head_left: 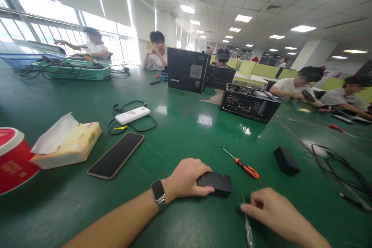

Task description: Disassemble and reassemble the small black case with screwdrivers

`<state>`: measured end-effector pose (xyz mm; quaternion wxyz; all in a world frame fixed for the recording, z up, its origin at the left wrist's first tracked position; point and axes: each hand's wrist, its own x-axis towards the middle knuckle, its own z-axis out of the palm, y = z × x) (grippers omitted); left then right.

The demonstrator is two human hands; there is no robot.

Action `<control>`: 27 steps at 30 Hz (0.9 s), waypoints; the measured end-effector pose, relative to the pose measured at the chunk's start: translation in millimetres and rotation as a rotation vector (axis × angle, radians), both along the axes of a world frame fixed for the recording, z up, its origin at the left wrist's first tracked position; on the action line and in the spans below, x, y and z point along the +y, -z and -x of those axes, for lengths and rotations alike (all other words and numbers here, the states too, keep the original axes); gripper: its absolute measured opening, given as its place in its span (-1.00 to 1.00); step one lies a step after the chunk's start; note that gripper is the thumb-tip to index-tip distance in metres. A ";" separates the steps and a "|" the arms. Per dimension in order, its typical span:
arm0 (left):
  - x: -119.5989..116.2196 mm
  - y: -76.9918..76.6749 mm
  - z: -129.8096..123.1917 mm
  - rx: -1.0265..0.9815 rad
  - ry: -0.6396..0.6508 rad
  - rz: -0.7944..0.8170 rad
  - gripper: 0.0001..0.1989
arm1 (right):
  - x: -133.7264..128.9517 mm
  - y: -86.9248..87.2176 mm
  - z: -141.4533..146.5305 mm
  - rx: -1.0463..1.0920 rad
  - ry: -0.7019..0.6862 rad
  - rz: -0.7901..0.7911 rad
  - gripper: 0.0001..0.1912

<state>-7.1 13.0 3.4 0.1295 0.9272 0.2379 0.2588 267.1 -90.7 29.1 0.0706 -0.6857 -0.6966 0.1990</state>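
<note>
My left hand [188, 178] is closed around one end of a small black rectangular box [222, 184] on the green table. To its right, my right hand [270, 211] is curled, its thumb across the thin shaft of a clear-handled screwdriver [248, 228] that points away from me. The fingertips behind the thumb are partly hidden. An orange-and-black screwdriver [245, 167] lies just beyond my hands. Farther right stands a second black block [286, 161], touched by neither hand.
On the left are a phone [116, 155], a tissue pack [69, 143], a red tub [14, 161] and a white power bank [133, 115] with a cable. Computer cases [187, 69] stand ahead, a green basket [75, 70] far left, and black cables [343, 166] right. Several people sit around.
</note>
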 end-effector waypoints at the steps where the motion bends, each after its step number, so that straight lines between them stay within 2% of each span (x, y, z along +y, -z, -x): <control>1: 0.2 -0.4 0.2 0.000 -0.013 -0.004 -0.59 | -3.0 -0.7 3.8 -0.003 -0.025 0.059 -0.58; 5: -0.1 -1.4 0.2 0.003 -0.075 -0.003 -0.59 | -3.8 0.5 9.8 0.120 -0.102 0.179 -0.69; 10: -2.9 -3.6 -0.7 -0.004 -0.108 0.002 -0.62 | -0.7 -2.6 9.8 0.559 -0.131 0.308 -0.83; 14: -3.5 -4.0 -0.7 -0.008 -0.111 0.007 -0.62 | -3.8 -2.3 19.4 0.793 -0.150 0.345 -0.74; 22: -1.4 -1.4 -0.9 0.008 -0.106 -0.004 -0.60 | -1.7 4.0 23.5 0.788 -0.108 0.308 -0.64; 27: -2.2 -0.7 -0.8 -0.011 -0.137 -0.016 -0.60 | 4.8 8.6 18.3 0.745 0.016 0.237 -0.64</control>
